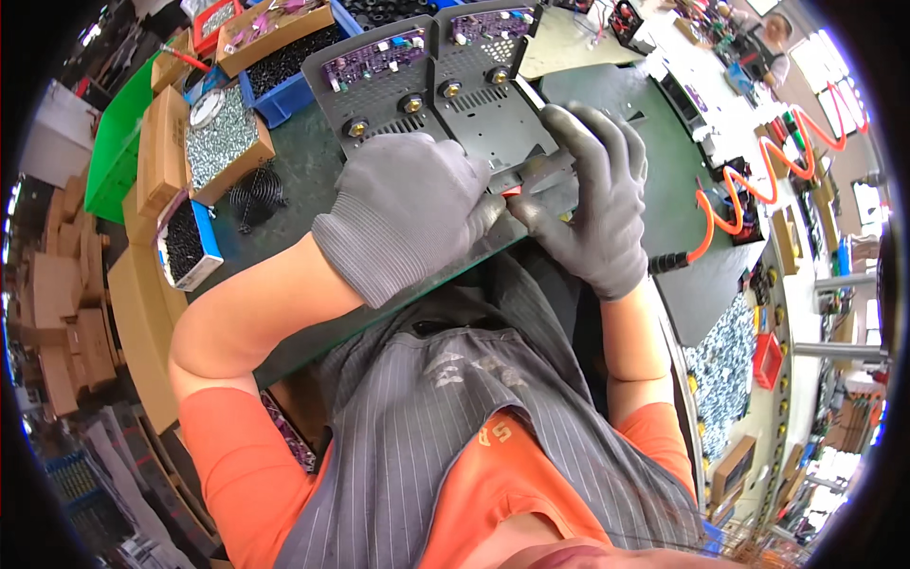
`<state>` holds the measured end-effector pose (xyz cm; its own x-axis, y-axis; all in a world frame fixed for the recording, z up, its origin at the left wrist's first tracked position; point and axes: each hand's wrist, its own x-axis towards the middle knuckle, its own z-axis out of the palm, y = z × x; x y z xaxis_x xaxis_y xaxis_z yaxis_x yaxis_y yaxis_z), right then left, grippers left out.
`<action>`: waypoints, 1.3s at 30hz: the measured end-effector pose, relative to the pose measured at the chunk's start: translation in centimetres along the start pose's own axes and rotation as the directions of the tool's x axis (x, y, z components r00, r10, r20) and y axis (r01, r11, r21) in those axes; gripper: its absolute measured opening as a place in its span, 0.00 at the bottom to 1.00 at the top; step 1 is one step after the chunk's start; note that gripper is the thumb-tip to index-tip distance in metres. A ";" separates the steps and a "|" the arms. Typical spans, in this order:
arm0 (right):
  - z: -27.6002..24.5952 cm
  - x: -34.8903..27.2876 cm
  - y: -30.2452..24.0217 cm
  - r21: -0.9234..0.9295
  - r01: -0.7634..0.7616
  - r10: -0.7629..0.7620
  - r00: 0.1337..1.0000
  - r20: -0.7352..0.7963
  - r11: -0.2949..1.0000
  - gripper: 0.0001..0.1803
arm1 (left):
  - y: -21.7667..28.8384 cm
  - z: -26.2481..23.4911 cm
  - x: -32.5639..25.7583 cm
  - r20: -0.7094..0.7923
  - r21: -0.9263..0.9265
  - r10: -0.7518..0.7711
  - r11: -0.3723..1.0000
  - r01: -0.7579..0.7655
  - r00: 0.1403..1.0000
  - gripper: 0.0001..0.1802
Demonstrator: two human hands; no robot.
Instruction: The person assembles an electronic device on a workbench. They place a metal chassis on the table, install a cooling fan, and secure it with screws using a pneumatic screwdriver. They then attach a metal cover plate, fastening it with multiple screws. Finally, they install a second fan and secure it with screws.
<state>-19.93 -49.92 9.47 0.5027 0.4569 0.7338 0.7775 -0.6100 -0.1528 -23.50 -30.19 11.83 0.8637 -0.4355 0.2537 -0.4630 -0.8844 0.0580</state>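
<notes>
Two dark grey bent metal panels stand side by side at the bench edge: a left panel and a right panel. Each carries a purple circuit board and round brass-coloured fittings. My left hand, in a grey glove, is closed at the near end of the panels; what its curled fingers hold, if anything, is hidden. Opposite it, my gloved right hand has its fingers raised and apart, thumb toward the left hand. Between the thumbs shows a small red piece, too small to name.
Cartons of small screws, a blue bin of black parts and a black fan guard lie at the left. On the right hang an orange coiled air hose and a conveyor line. Another person is far right.
</notes>
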 end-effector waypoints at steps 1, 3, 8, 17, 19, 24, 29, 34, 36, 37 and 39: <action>0.0 0.4 0.5 -0.046 0.052 -0.048 0.996 0.074 0.998 0.23 | -0.1 0.2 0.0 -0.052 0.007 0.011 1.000 -0.011 0.999 0.17; 0.4 0.8 1.3 -0.055 0.097 -0.086 0.982 0.168 0.994 0.24 | -0.3 0.6 0.0 -0.145 0.028 0.043 0.999 -0.040 0.988 0.16; 1.6 0.7 1.5 0.002 0.042 -0.042 0.981 0.189 0.999 0.21 | -0.1 1.0 0.3 -0.136 0.147 0.026 0.989 -0.006 0.990 0.13; 1.3 0.7 2.4 0.046 0.100 -0.107 0.976 0.191 0.994 0.18 | -0.3 0.8 0.2 -0.140 0.066 0.015 0.998 -0.006 0.990 0.12; 1.4 0.8 3.1 0.070 0.135 -0.147 0.967 0.207 0.988 0.17 | -1.1 -0.4 -0.6 -0.185 -0.055 0.016 0.998 -0.027 0.983 0.11; 0.6 0.5 3.0 0.035 0.131 -0.136 0.965 0.222 0.991 0.15 | -6.7 -6.5 -6.5 -0.407 -0.315 -0.330 0.926 0.208 0.852 0.10; 1.6 -0.5 2.3 0.012 0.166 -0.166 0.974 0.151 0.986 0.16 | -19.5 -6.5 -22.6 -0.520 -0.284 -0.659 0.734 0.617 0.543 0.15; 2.7 -0.6 2.1 -0.015 0.188 -0.186 0.979 0.087 0.982 0.20 | -22.5 -1.4 -40.8 -0.379 0.044 -0.914 0.137 0.990 0.143 0.23; 3.2 -0.9 2.5 -0.002 0.180 -0.180 0.982 0.054 0.984 0.21 | -22.5 2.9 -46.2 -0.236 -0.094 -0.972 0.004 0.996 -0.019 0.25; 3.5 -1.1 2.6 0.011 0.171 -0.172 0.984 0.040 0.985 0.22 | -22.2 5.1 -48.5 -0.146 -0.214 -0.986 -0.044 0.976 -0.077 0.26; 3.5 -1.2 2.8 -0.001 0.172 -0.171 0.983 0.069 0.985 0.22 | -21.1 9.0 -49.4 -0.010 -0.118 -0.988 -0.150 0.982 -0.152 0.28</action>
<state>-17.04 -49.91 5.89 0.3870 0.5978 0.7020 0.8520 -0.5230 -0.0243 -54.56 8.51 -10.59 0.3246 0.9419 -0.0866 0.8936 -0.2754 0.3544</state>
